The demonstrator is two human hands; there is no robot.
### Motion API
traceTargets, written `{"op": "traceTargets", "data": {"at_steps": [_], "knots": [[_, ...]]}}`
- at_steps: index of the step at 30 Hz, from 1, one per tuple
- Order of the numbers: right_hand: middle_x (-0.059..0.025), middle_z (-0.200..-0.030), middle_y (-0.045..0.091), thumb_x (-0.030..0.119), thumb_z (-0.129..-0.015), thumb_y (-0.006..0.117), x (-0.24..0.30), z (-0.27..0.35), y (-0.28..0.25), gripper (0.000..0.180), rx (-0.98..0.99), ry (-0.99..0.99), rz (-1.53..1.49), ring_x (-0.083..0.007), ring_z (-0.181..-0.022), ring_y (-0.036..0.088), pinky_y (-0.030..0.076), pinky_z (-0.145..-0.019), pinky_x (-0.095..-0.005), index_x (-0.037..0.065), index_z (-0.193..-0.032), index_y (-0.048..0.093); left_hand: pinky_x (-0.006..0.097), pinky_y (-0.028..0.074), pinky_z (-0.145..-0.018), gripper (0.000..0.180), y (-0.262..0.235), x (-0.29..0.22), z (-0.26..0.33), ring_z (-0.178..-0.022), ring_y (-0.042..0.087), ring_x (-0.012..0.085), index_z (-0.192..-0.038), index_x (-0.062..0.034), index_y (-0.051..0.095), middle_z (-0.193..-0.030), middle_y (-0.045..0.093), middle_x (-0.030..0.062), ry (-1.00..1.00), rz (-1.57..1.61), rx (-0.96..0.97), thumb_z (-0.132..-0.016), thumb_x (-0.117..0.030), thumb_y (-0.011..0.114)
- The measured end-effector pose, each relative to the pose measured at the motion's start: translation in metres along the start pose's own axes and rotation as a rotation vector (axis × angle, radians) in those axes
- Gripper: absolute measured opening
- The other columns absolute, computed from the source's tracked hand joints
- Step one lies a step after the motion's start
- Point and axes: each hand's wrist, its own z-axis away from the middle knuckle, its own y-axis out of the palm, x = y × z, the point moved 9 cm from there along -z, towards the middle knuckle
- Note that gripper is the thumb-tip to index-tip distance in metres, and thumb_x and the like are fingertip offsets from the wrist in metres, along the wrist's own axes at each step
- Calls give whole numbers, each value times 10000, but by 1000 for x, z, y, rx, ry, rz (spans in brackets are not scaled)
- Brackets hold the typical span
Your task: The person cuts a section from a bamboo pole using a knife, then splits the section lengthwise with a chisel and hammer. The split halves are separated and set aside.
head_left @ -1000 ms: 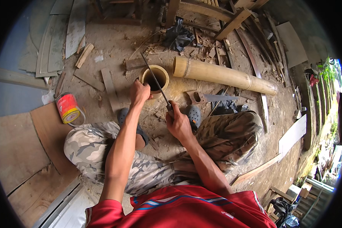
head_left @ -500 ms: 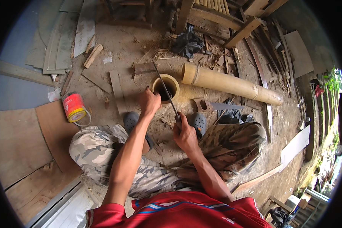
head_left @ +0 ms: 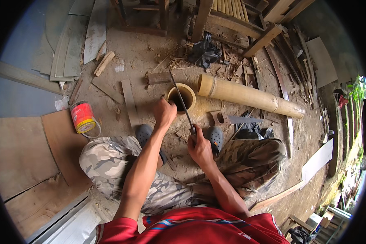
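A short, wide bamboo tube (head_left: 192, 96) stands upright on the dirt floor in front of me, its hollow mouth facing up. My left hand (head_left: 165, 112) is closed on the near left side of its rim. My right hand (head_left: 200, 149) is wrapped round the dark handle of a long narrow blade (head_left: 183, 102). The blade slants across the tube's mouth, its tip pointing away past the far left rim. We see it nearly edge-on, so whether it is a knife or a file cannot be told. The tube's inside is dark.
Right of the tube lies a longer bamboo pole (head_left: 248, 94), with a handsaw (head_left: 222, 118) nearer me. A red and yellow bucket (head_left: 82, 116) lies tipped at left. Wood strips (head_left: 129, 101) and black plastic (head_left: 207, 51) litter the floor. A wooden frame (head_left: 232, 22) stands at the back.
The whole view has shifted a little, moving things down and right in it. Both hands keep their holds, and the blade still crosses the tube's mouth at almost the same slant.
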Motion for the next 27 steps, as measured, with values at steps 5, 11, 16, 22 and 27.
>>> {"op": "traceTargets", "data": {"at_steps": [5, 11, 16, 22, 27], "knots": [[-252, -773, 669, 56, -884, 609, 8, -1, -4, 552, -22, -18, 12, -454, -709, 663, 528, -615, -523, -25, -1396, 420, 470, 569, -782, 325, 0, 15, -8, -835, 721, 415, -997, 83, 647, -826, 700, 288, 50, 21, -61, -886, -218, 596], [-266, -771, 663, 77, -901, 606, -5, 2, 12, 524, 14, 14, -33, -473, -719, 658, 519, -612, -531, -6, -1388, 432, 498, 560, -807, 342, 1, 20, -3, -885, 709, 439, -1041, 84, 631, -887, 691, 319, 7, 9, -42, -910, -228, 581], [-266, -813, 675, 78, -907, 595, -3, 3, 3, 503, -52, -8, -15, -486, -737, 650, 512, -631, -549, 25, -1385, 449, 464, 577, -708, 323, -4, -2, 9, -725, 727, 386, -1084, 82, 601, -796, 696, 275, -56, 153, 39, -931, -196, 540], [-243, -851, 701, 106, -912, 611, -1, -3, 1, 512, 16, 53, -66, -457, -751, 676, 530, -661, -535, 37, -1395, 454, 379, 577, -545, 596, 9, 14, 1, -704, 745, 291, -1221, 86, 549, -928, 703, 273, -78, 210, 201, -986, -462, 550], [-241, -885, 706, 193, -922, 652, -13, -3, 5, 522, -4, 76, -73, -450, -806, 685, 538, -701, -517, 51, -1393, 478, 337, 565, -626, 1027, 31, 39, 61, -938, 708, 220, -1489, -1, 384, -1363, 569, 169, -431, 569, 277, -890, -835, 370]]}}
